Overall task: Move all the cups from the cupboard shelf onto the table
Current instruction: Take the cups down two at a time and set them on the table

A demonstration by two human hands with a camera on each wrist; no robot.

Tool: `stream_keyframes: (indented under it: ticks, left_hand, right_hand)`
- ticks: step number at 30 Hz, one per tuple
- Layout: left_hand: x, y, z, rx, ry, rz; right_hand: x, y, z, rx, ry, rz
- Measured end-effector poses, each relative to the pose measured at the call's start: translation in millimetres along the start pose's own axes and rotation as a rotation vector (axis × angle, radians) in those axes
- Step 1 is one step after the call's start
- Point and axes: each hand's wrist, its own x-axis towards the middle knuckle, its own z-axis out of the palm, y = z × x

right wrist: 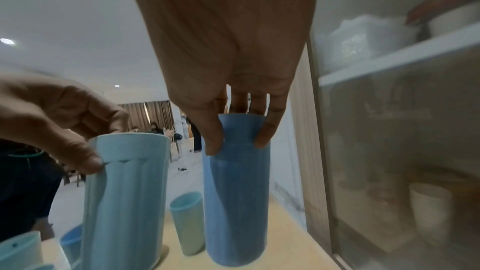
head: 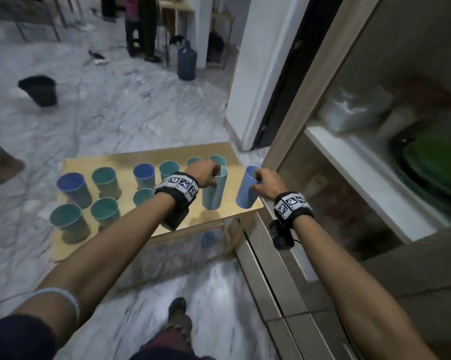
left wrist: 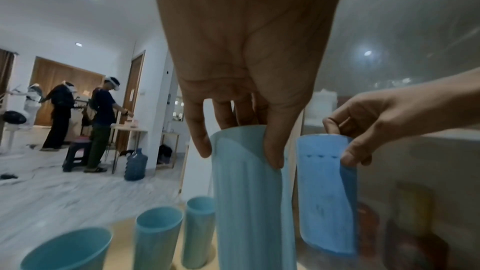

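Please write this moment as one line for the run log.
left hand: grips light teal cup at rim | right hand: grips blue cup at rim | both cups: at table right end | step: placing

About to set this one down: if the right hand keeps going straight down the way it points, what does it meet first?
The right hand grips the blue cup by its rim; straight down lies bare table near its right edge. Whether the base already touches is unclear.
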Motion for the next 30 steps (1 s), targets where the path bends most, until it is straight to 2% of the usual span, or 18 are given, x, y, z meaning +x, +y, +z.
stream_keyframes:
  ticks: [5, 13, 20, 30]
  left_hand:
    - [39.1, -33.7, 38.3, 0.057, -0.024, -0.012]
    - [79.8, -67.9, 60.7, 0.111, 0.009, -0.035]
    - [97.1, -74.1, 98.1, 0.139, -0.063, -0.100]
    - [97.4, -79.1, 128.2, 0.142, -0.020, -0.223]
  right_hand:
    - [51.8, 11.3, 40.7, -0.039, -0.026, 0.028]
    - [107.6, 6.2, 92.0, -0.110, -0.109, -0.012]
    - [136.3, 10.3, 129.9, -0.149, -0.116, -0.160]
    - [163.6, 26.3, 140.6, -0.213, -0.162, -0.329]
